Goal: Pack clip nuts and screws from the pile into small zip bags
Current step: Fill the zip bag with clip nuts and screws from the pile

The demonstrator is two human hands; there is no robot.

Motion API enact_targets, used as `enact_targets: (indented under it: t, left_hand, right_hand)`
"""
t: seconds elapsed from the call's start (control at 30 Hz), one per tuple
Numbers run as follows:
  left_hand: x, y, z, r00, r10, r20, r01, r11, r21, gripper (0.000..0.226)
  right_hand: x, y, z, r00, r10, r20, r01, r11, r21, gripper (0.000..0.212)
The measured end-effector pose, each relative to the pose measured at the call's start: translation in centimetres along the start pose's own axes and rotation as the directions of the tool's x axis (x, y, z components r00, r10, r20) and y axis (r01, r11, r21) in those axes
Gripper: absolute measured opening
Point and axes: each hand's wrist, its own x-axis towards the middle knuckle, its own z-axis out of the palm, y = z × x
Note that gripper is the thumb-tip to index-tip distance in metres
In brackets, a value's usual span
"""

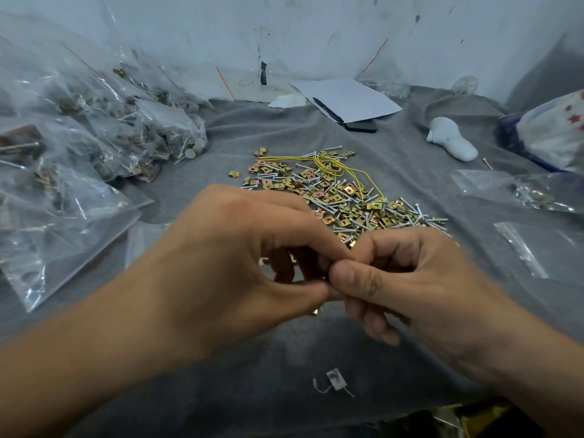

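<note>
A loose pile of gold clip nuts and silver screws (pixel 341 197) lies on the grey cloth (pixel 252 137) in the middle of the view, with a yellow elastic band (pixel 335 165) across its far side. In front of the pile my left hand (pixel 240 257) and my right hand (pixel 410 279) meet, thumbs and forefingers pinching together. Between them they hold a small clear zip bag (pixel 286 267) that is mostly hidden by the fingers. A few gold clip nuts show through the gap and just below my left thumb.
A heap of filled zip bags (pixel 94 128) covers the left side. Flat clear bags (pixel 521 191) lie at the right. At the back are white paper (pixel 354 99) on a black phone (pixel 361 126) and a white moulded object (pixel 452 143). A small tag (pixel 335 379) lies near me.
</note>
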Motion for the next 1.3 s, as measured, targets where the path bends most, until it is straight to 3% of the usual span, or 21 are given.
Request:
enact_targets:
  t: [0.17,0.47,0.7,0.83,0.97,1.17,1.3]
  left_hand:
    - [-0.4,-0.6,0.2,0.999,-0.028,0.028,0.027,1.000,0.005,0.016]
    - [-0.1,-2.5,1.8,0.975,-0.221,0.004,0.214,0.941,-0.263,0.028]
    - [0.0,-2.2,2.3,0.924,-0.381,-0.030,0.314,0.802,-0.507,0.029]
    - [0.2,-2.2,2.2,0.904,-0.428,0.006,0.353,0.737,-0.577,0.028]
    - [0.3,-3.0,2.3,0.882,-0.466,0.064,0.398,0.667,-0.629,0.030]
    - [0.1,-3.0,2.7,0.875,-0.468,0.120,0.421,0.616,-0.665,0.030]
    - [0.3,-2.6,2.7,0.853,-0.493,0.173,0.468,0.573,-0.673,0.032]
  right_hand:
    - [0.1,0.0,0.0,0.997,0.043,0.068,-0.042,0.999,-0.012,0.022]
    - [0.5,1.6,-0.9,0.993,0.083,0.079,-0.074,0.991,-0.114,0.025]
    - [0.5,2.2,-0.3,0.993,-0.050,0.109,0.075,0.968,-0.241,0.023]
    - [0.6,2.3,-0.3,0.985,-0.168,0.038,0.166,0.870,-0.464,0.015]
    - [0.8,2.3,-0.4,0.936,-0.352,0.017,0.250,0.630,-0.735,0.009]
    - [0.8,2.4,-0.6,0.941,-0.334,0.045,0.243,0.582,-0.776,0.013]
    - [0.9,2.1,-0.5,0.909,-0.406,0.092,0.299,0.482,-0.824,0.009]
